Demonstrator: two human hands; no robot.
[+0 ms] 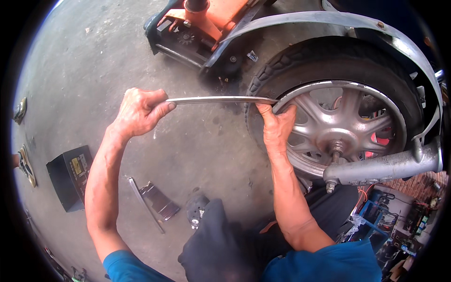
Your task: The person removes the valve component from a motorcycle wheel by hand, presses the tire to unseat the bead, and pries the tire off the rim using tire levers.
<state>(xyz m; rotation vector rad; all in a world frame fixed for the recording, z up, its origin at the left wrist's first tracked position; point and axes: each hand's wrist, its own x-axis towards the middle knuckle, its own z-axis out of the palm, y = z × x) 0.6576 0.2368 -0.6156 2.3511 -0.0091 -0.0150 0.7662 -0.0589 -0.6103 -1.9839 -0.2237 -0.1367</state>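
Note:
My left hand [141, 110] is closed round one end of a long flat metal tyre lever [206, 99]. The lever lies almost level across the view, and its far tip meets the wheel where the black tyre [300, 61] joins the silver rim [394, 113]. Just below that tip, my right hand [278, 129] rests against the tyre and rim edge. Two of its digits show spread apart in a V, one close under the lever; its other fingers are hidden. The spoked wheel sits on its axle beside a grey metal arm [385, 164].
A curved metal fender [324, 18] arches over the wheel. Behind stands an orange floor jack [221, 16]. On the concrete lie an open black box [66, 181], a metal bar [145, 204] and a dark packet [159, 199]. Tools and a blue rack [376, 218] crowd the lower right.

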